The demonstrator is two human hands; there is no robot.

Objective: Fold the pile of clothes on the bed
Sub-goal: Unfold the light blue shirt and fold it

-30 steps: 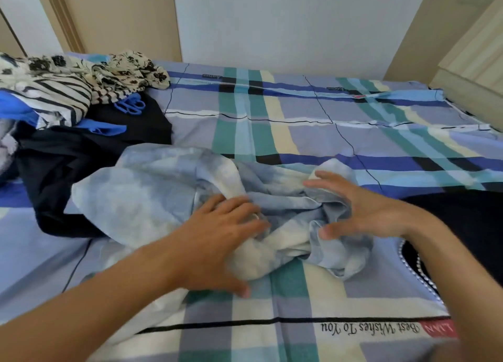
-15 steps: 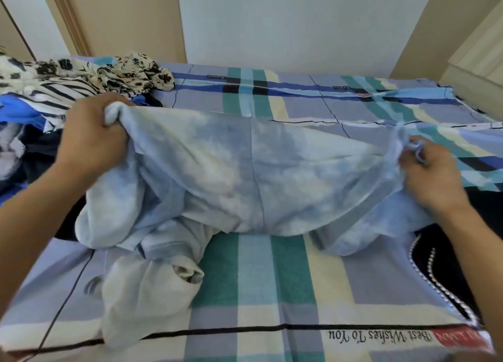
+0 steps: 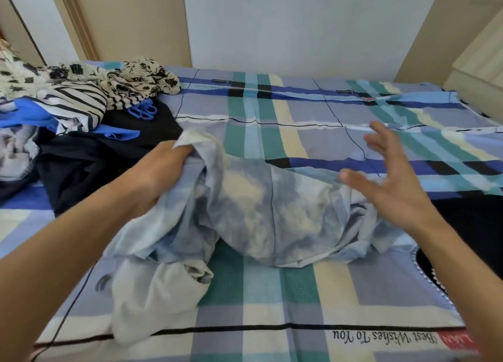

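Half a second back the tie-dye garment [image 3: 272, 212] hung stretched between both hands. Now its right end is dropped and the cloth slumps in a crumpled ridge on the plaid sheet [image 3: 285, 288], mid-bed, toward the near edge. The left hand [image 3: 160, 176] keeps its fist clenched round the upper left corner, held a little off the sheet. The right hand [image 3: 392, 182] has let go, its fingers spread, and hovers just above the garment's right side with nothing in it. A pale bunched piece trails toward the near edge; sleeve or leg, cannot tell.

Step in hand, by my reading: laying it flat before any fold. To do it well, anchor with the left grip and sweep the flat right palm outward to chase out the ridge. Then free the trailing piece so no layer is trapped underneath.

The unfolded pile of clothes [image 3: 81, 103] waits at far left. Another black garment [image 3: 468, 225] lies at the right edge.
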